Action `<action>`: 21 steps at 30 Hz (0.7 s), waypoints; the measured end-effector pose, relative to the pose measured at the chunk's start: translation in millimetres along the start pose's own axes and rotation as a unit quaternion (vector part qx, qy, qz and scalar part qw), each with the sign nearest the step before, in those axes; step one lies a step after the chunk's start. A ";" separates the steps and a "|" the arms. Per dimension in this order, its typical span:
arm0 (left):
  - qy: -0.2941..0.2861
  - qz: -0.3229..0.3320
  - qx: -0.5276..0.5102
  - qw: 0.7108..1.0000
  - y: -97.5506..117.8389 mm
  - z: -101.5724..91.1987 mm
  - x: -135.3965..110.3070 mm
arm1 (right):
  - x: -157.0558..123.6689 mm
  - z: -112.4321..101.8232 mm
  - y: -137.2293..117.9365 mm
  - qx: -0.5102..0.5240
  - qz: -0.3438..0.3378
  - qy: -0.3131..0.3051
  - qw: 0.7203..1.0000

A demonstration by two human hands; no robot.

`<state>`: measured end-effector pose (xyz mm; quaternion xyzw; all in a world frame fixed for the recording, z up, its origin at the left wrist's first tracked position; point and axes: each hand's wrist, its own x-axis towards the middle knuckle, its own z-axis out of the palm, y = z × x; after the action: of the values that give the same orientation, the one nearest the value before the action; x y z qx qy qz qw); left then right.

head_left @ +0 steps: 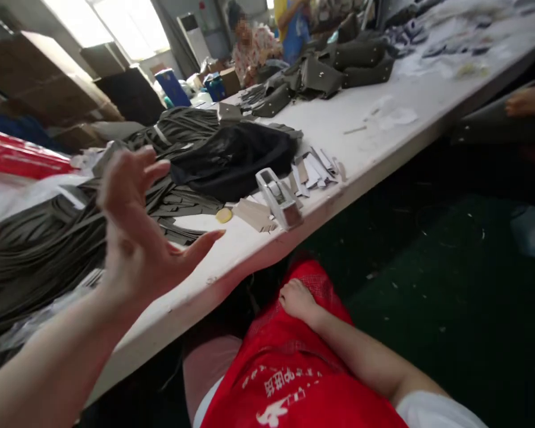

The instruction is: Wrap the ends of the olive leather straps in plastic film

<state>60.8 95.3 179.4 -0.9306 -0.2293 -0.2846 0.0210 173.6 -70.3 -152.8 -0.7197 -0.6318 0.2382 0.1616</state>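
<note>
My left hand [136, 232] is raised over the table edge [232, 267], thumb and fingers spread apart, with nothing in it. Behind it lie long bundles of dark grey strips [40, 255] and a heap of black cloth [236, 157]. To the right of that hand, a grey tape dispenser [279, 199] stands at the edge, between tan card pieces [254, 215] and white and tan paper strips [314, 169]. A round yellow disc [223, 215] lies close by. My right hand [298, 299] rests on my red apron [303, 356], fingers curled; their inside is hidden.
Dark grey studded pieces [321, 77] are piled farther along the table. Two people [254, 50] are at the far side. At the right edge, another person's hand [530, 101] rests on a dark studded piece [481, 125]. Cardboard boxes [40, 77] stack at the left.
</note>
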 end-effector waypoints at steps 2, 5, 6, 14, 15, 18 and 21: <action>-0.043 0.045 0.057 0.996 9.7 36.4 7.6 | -3.9 0.8 6.3 0.020 -0.017 0.005 1.000; -0.126 -0.013 0.117 0.985 14.1 96.2 -1.8 | -10.1 0.7 15.6 0.047 -0.040 0.012 0.998; -0.143 -0.037 0.122 0.981 14.9 113.4 -7.1 | -12.3 0.2 18.4 0.054 -0.046 0.016 0.997; -0.233 -0.033 0.173 0.956 47.8 190.9 -22.7 | -21.8 -6.8 32.1 0.097 -0.090 0.037 0.991; -0.238 -0.023 0.182 0.954 48.3 196.8 -23.2 | -21.4 -6.6 32.8 0.102 -0.093 0.038 0.990; -0.238 -0.020 0.210 0.948 36.6 211.8 -28.5 | -19.9 -3.3 34.3 0.125 -0.099 0.037 0.987; -0.225 -0.024 0.222 0.949 15.9 221.3 -39.9 | -21.4 0.8 32.3 0.154 -0.092 0.035 0.983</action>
<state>153.6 102.0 -25.9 -0.9367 -0.3072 -0.0104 0.1678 198.1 -96.3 -167.8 -0.6328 -0.6452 0.2913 0.3137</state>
